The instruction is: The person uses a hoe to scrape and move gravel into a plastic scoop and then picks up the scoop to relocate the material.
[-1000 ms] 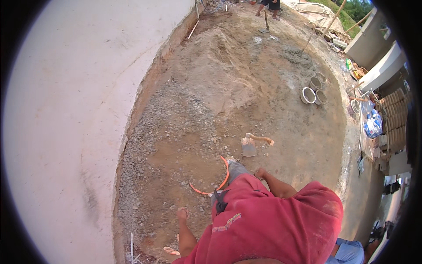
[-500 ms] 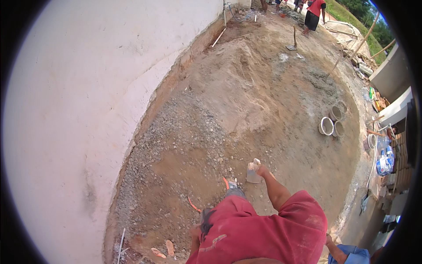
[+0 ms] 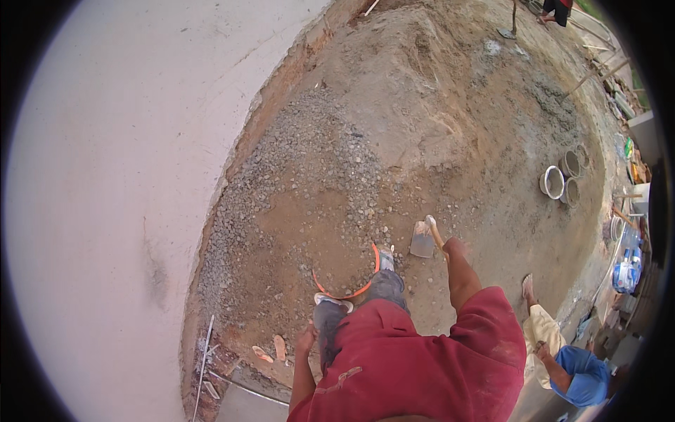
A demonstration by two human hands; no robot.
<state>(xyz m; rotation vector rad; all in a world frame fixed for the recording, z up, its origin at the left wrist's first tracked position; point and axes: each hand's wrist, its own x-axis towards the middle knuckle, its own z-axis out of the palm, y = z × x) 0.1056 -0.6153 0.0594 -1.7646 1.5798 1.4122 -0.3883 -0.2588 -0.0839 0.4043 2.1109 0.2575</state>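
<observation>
My right hand (image 3: pixel 456 247) is closed round the wooden handle of a hoe (image 3: pixel 422 239). Its flat grey blade is down at the dirt, ahead and to the right of my feet. My left hand (image 3: pixel 306 337) hangs low beside my left leg; its fingers are too small and blurred to read, and I see no tool in it. An orange curved band (image 3: pixel 344 295) lies on the ground about my feet, open at its far side. Loose gravel (image 3: pixel 281 169) spreads ahead and to the left.
A pale wall (image 3: pixel 126 176) runs along the left. Beyond the gravel rises a sand heap (image 3: pixel 394 91). Several buckets (image 3: pixel 553 182) stand at the right. A person in a blue shirt (image 3: pixel 587 376) is close by at lower right. Loose sandals (image 3: pixel 280 347) lie at lower left.
The view has tipped downward, so my legs, left hand and more of the orange band now show. The hoe is still in my right hand. The person in blue has come further into view.
</observation>
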